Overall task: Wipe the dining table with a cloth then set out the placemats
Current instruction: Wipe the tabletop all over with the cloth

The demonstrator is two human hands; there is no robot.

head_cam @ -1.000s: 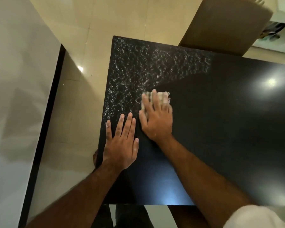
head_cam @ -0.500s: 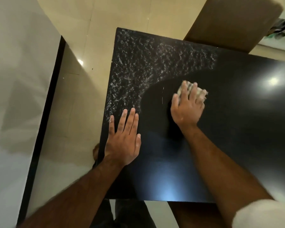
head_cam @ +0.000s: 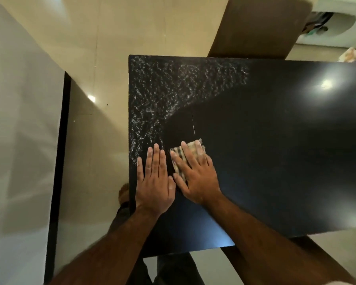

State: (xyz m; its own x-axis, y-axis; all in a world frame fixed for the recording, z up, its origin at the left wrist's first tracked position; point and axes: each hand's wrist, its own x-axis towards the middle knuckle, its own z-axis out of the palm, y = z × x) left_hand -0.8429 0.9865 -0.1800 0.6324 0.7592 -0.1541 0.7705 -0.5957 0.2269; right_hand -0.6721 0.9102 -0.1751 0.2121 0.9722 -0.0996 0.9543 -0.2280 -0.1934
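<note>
A black glossy dining table (head_cam: 275, 161) fills the middle and right. White powdery residue (head_cam: 162, 89) covers its far left corner and left edge; the rest looks wiped. My right hand (head_cam: 195, 173) presses flat on a checked beige cloth (head_cam: 180, 159) near the left edge, fingers straight over it. My left hand (head_cam: 154, 182) rests flat on the table right beside it, fingers spread and straight, close to the table's left edge. A thin white streak (head_cam: 193, 124) lies just beyond the cloth. No placemats are in view.
A brown chair back (head_cam: 259, 25) stands at the table's far side. A pale wall with a black edge strip (head_cam: 59, 151) runs along the left, with beige tiled floor (head_cam: 103, 140) between it and the table. My legs show below the near edge.
My right hand has slid the cloth back from the middle of the table toward me and left, stopping beside my left hand. The left hand has stayed in place.
</note>
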